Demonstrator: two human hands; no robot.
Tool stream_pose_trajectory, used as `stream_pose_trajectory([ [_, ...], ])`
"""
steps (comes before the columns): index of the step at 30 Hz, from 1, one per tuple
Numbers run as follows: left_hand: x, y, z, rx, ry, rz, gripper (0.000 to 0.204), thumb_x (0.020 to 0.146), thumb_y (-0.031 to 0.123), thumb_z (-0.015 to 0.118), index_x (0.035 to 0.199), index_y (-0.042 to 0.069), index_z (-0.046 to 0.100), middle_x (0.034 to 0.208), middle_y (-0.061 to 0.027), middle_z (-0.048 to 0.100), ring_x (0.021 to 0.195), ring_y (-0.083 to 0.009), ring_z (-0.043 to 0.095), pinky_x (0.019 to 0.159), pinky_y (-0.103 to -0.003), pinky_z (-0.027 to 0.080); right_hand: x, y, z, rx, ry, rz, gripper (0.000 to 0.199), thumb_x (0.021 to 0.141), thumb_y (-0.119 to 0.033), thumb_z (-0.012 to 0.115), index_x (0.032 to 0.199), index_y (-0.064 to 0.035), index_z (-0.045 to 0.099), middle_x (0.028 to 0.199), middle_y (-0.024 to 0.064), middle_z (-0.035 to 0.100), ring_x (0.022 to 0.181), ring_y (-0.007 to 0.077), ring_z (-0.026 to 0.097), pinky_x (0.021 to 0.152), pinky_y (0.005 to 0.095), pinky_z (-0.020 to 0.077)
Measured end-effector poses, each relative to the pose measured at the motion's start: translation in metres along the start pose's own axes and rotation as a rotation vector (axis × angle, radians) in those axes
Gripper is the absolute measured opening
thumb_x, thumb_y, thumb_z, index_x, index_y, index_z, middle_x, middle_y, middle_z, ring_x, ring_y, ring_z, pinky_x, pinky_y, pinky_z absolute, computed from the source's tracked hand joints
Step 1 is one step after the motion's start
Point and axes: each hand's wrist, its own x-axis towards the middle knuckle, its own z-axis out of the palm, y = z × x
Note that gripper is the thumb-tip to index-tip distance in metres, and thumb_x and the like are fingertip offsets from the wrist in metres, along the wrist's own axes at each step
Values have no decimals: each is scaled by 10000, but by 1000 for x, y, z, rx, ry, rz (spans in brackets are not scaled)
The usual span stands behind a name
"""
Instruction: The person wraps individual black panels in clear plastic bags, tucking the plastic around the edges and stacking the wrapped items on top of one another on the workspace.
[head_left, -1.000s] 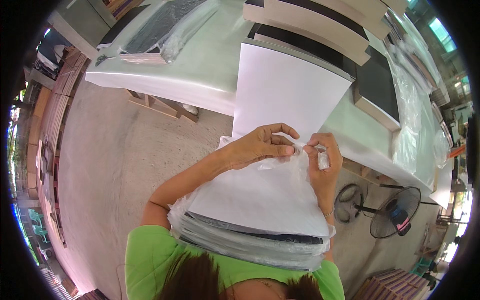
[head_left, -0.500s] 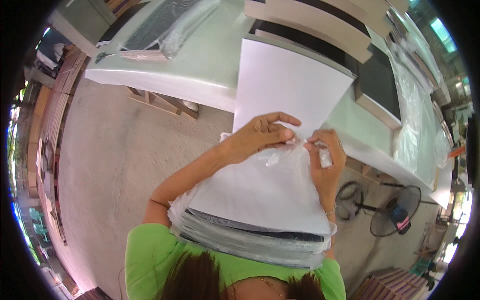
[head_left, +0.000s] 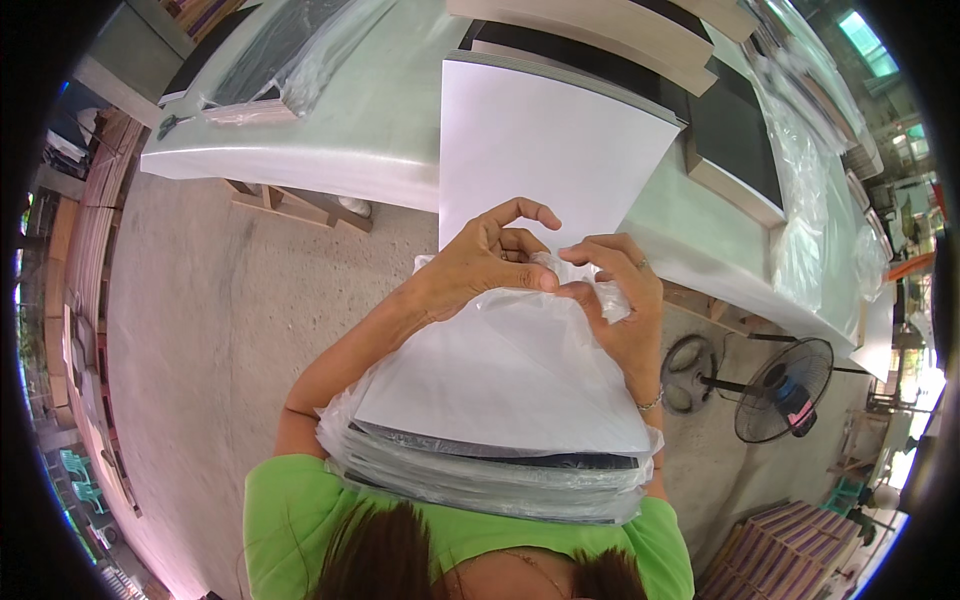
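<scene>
Here, clear plastic bag (head_left: 520, 330) pinched between hands (head_left: 555, 275)

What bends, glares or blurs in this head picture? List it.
Head view: fisheye bends the table edge and leaves a black rim; daylight glares on the white sheet; the plastic bag shows soft sheen; both hands, left hand and right hand, look sharp.
</scene>
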Motion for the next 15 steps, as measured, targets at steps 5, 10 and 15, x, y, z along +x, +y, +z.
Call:
stream_pose_trajectory([
  [5, 0, 2, 0, -75, 29, -34, 605, 686, 221, 798, 1167, 52, 473, 820, -40, 624, 808, -124, 573, 774, -258, 449, -1, 3, 5, -11, -35, 11, 352, 628, 3, 743, 951, -86, 635, 896, 50, 596, 772, 211, 611, 621, 313, 487],
  [10, 0, -1, 1, -35, 23, 0, 595, 701, 214, 785, 1182, 60, 469, 823, -36, 615, 812, -114, 571, 768, -243, 451, 0, 6, 7, -26, -30, 17, 318, 631, 22, 730, 916, -87, 641, 890, 53, 593, 765, 211, 610, 606, 308, 479],
  [15, 0, -4, -1, -43, -14, 14, 595, 713, 182, 769, 1204, 68, 453, 817, -15, 601, 805, -101, 569, 749, -217, 446, -5, 18, 10, 81, -37, -43, 263, 630, 58, 712, 851, -67, 644, 888, 60, 591, 756, 209, 609, 605, 297, 485],
])
